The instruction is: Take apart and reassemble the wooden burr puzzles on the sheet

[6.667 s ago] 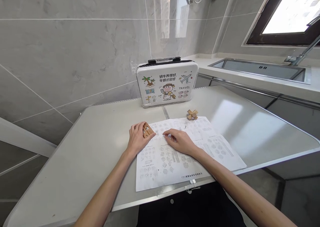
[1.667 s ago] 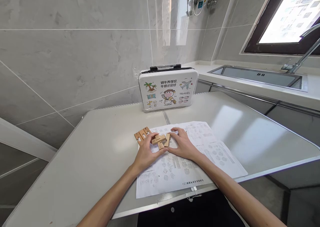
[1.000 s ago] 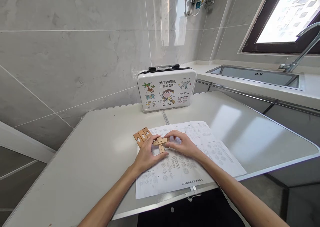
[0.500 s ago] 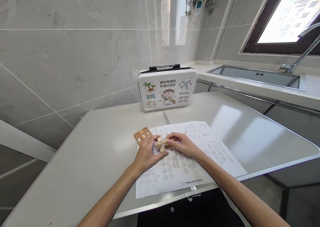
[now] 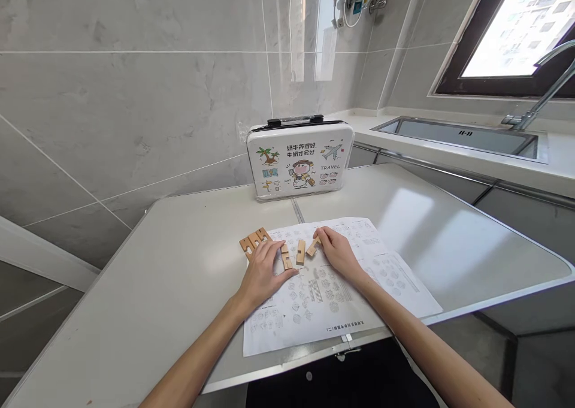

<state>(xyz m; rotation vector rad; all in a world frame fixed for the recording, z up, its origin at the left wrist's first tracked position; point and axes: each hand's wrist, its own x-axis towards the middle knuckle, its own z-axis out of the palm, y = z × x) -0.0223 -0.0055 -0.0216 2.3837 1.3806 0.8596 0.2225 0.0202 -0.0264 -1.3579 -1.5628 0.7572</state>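
Note:
Several notched wooden puzzle pieces lie apart on the table. A cluster of pieces (image 5: 254, 241) rests just off the printed instruction sheet (image 5: 341, 297), to its upper left. My left hand (image 5: 265, 270) lies flat on the sheet, fingers spread, its fingertips beside one piece (image 5: 286, 256). Another piece (image 5: 300, 252) lies loose between my hands. My right hand (image 5: 336, 251) pinches a third piece (image 5: 313, 246) with its fingertips, low on the paper.
A white tin case (image 5: 299, 161) with cartoon travel pictures stands upright at the table's far edge against the tiled wall. A sink (image 5: 458, 133) with a tap (image 5: 536, 102) is on the counter to the right, under a window.
The crossed pieces my hands held together half a second ago have come apart and now lie singly on the sheet. My hands have moved apart, the right one still on one piece.

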